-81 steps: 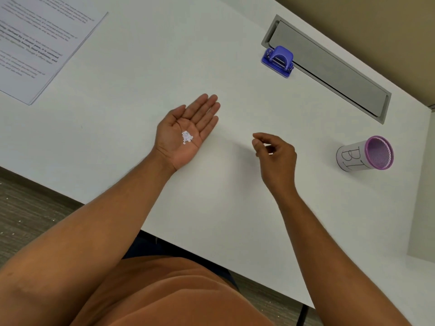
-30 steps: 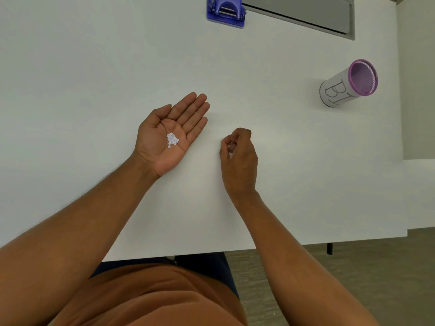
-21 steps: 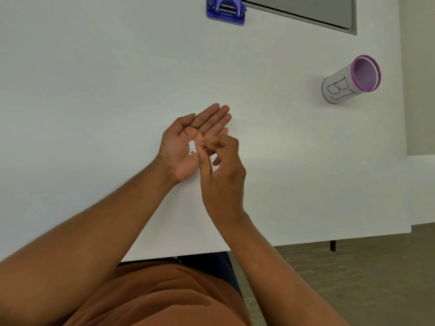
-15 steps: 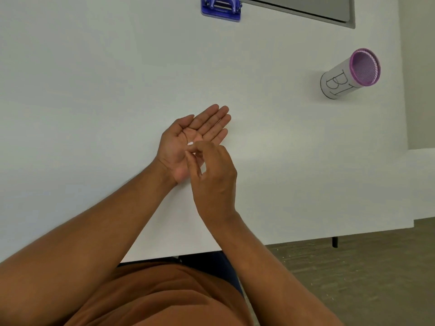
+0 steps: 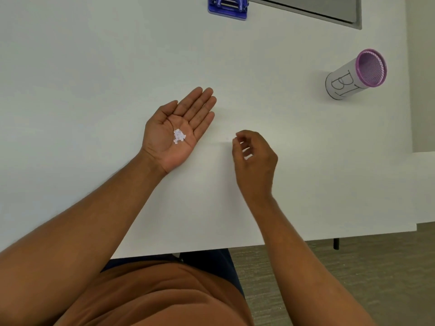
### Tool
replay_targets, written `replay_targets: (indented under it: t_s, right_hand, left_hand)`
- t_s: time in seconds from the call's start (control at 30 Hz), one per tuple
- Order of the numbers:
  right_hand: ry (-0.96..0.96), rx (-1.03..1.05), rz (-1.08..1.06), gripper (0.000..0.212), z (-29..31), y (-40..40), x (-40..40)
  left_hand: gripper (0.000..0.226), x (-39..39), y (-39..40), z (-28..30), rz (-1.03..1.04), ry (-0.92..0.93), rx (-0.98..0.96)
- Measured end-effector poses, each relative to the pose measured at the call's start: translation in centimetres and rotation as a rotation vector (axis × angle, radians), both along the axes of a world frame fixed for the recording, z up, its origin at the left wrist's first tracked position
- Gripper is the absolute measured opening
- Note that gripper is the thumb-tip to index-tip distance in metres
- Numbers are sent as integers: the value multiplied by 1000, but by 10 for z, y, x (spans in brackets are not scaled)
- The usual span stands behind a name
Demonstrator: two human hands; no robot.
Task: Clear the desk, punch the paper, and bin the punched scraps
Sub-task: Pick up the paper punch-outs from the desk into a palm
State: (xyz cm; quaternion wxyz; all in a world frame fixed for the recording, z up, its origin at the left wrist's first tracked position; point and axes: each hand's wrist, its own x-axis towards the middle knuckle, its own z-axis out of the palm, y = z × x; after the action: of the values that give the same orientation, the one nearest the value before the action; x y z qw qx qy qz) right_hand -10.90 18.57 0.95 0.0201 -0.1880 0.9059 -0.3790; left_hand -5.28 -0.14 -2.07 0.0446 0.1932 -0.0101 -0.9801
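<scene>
Purple-rimmed cup (image 5: 353, 76) marked "BI"

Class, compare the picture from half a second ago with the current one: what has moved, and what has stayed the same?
The right hand has pulled away from the left palm, back to the right over the desk, fingers loosely curled; whether it pinches anything cannot be told. The left hand stays open, palm up, with the paper scraps on it. The hole punch and bin cup are unmoved.

Handwritten "BI" stands on the purple-rimmed white cup (image 5: 346, 83).
</scene>
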Motion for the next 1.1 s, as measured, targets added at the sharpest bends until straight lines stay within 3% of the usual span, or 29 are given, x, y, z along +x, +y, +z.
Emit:
replay_targets:
  t_s: [0.27, 0.6, 0.9, 1.0, 1.1]
  right_hand:
    - [-7, 187, 111, 14, -18, -4, -17]
    - [186, 369, 238, 18, -16, -7, -15]
    - [194, 492, 215, 20, -14, -17, -13]
    - [80, 452, 215, 17, -12, -16, -16]
    - [-281, 112, 48, 13, -3, -8, -20]
  left_hand:
    - [52, 6, -16, 4, 42, 5, 0]
    - [52, 6, -17, 3, 38, 10, -2]
    - [52, 7, -13, 7, 30, 18, -25]
    - [52, 6, -8, 11, 28, 11, -40]
    - [52, 6, -6, 13, 35, 15, -37]
